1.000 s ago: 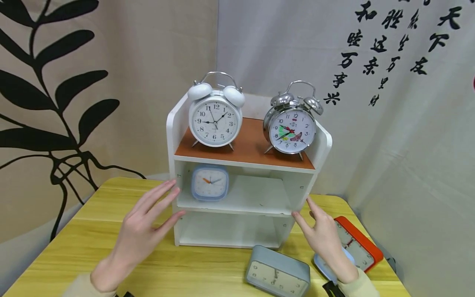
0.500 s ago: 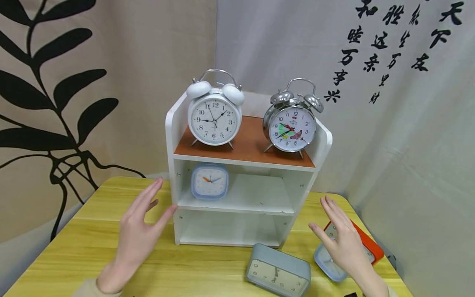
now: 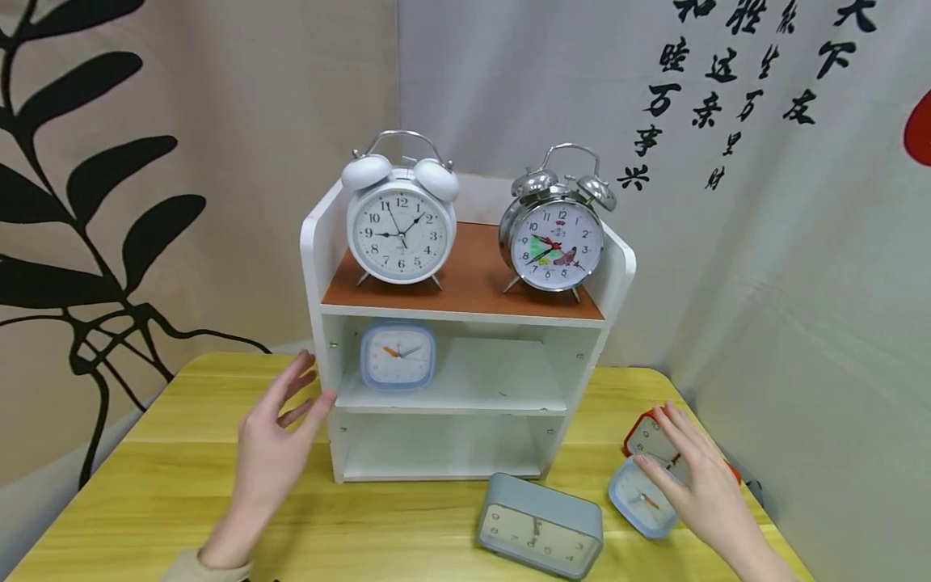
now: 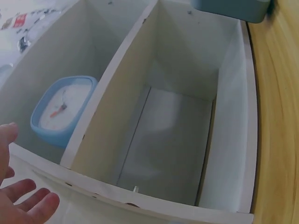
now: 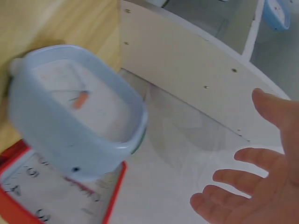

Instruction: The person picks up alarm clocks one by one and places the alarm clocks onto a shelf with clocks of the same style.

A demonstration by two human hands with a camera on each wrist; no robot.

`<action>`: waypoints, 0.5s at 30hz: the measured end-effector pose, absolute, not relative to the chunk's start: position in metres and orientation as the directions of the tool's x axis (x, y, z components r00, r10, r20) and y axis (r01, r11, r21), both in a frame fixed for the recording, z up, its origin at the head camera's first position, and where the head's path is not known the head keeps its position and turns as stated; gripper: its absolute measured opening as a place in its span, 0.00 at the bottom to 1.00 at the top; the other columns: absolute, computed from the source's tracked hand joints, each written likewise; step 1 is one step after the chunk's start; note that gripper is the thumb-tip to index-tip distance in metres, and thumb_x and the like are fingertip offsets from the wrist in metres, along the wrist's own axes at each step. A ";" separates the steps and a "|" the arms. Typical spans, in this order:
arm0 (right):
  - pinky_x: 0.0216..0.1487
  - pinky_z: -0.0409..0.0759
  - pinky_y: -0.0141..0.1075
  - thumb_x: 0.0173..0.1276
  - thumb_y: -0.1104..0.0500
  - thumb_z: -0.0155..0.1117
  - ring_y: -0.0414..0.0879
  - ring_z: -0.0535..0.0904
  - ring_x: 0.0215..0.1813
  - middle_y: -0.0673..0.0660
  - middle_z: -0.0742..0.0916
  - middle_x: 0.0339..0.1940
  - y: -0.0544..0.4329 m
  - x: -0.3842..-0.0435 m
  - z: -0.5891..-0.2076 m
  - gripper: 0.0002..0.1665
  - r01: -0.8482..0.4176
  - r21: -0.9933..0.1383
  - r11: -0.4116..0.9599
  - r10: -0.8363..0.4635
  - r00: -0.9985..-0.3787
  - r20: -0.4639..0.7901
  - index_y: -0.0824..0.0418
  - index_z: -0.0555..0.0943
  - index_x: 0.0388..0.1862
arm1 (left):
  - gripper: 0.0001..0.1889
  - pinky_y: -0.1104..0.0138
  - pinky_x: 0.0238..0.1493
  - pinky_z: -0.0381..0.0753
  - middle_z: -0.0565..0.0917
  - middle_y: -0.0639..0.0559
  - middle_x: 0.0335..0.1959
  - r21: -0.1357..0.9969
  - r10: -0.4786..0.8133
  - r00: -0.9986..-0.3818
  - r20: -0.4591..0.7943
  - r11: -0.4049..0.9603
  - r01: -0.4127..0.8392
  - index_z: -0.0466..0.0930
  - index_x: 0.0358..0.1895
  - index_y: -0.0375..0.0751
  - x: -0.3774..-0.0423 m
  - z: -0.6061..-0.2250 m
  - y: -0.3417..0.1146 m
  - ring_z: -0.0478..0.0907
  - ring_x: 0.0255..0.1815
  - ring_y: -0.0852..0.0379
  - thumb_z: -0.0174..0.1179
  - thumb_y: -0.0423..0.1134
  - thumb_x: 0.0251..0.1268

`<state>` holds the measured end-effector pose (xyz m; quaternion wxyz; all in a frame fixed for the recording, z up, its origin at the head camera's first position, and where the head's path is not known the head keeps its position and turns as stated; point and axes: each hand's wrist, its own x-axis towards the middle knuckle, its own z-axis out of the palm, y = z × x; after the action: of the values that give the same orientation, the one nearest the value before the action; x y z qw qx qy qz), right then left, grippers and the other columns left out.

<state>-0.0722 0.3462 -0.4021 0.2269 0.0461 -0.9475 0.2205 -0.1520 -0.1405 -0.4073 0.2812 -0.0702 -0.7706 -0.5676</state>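
Both the left hand (image 3: 272, 449) and right hand (image 3: 701, 487) are empty, fingers relaxed. A white three-tier shelf (image 3: 502, 373) stands beside the left, a pale-blue rounded-square clock (image 3: 640, 497) and red-framed rectangular clock (image 3: 649, 439) near the right.

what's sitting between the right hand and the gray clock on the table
In the head view, a blue clock lies between the gray clock and the right hand, with a narrow strip of table between the two clocks.

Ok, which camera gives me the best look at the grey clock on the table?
The head view: there the grey clock shows its face and top, uncovered. The left wrist view catches only a cut-off part at the picture's top edge; the right wrist view doesn't show it.
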 end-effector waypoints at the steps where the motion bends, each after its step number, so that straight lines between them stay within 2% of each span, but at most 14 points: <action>1: 0.67 0.69 0.76 0.69 0.49 0.76 0.75 0.64 0.80 0.69 0.68 0.83 0.348 -0.071 -0.404 0.47 -0.172 -0.394 0.903 0.019 -0.899 0.437 0.56 0.67 0.82 | 0.31 0.88 0.55 0.81 0.80 0.40 0.73 0.840 -0.210 -0.836 0.506 0.338 0.424 0.73 0.76 0.45 -0.153 -0.408 -0.140 0.75 0.59 0.86 0.68 0.33 0.71; 8: 0.63 0.73 0.75 0.67 0.47 0.77 0.75 0.68 0.76 0.73 0.71 0.80 0.358 -0.067 -0.416 0.48 -0.098 -0.352 0.931 0.047 -0.923 0.381 0.62 0.69 0.80 | 0.30 0.88 0.53 0.81 0.79 0.43 0.74 0.862 -0.215 -0.848 0.485 0.277 0.424 0.74 0.75 0.43 -0.158 -0.413 -0.140 0.76 0.58 0.87 0.67 0.31 0.72; 15: 0.64 0.72 0.76 0.68 0.45 0.76 0.76 0.68 0.75 0.74 0.73 0.79 0.367 -0.065 -0.426 0.48 -0.047 -0.312 0.949 0.060 -0.944 0.324 0.66 0.69 0.79 | 0.28 0.89 0.52 0.81 0.80 0.42 0.73 0.872 -0.219 -0.854 0.473 0.253 0.418 0.75 0.74 0.43 -0.161 -0.416 -0.138 0.76 0.57 0.88 0.66 0.31 0.72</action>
<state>-0.0654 0.3671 -0.4263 0.1672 -0.0031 -0.9729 0.1598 -0.1606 -0.1377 -0.4165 0.2623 -0.0666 -0.7469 -0.6074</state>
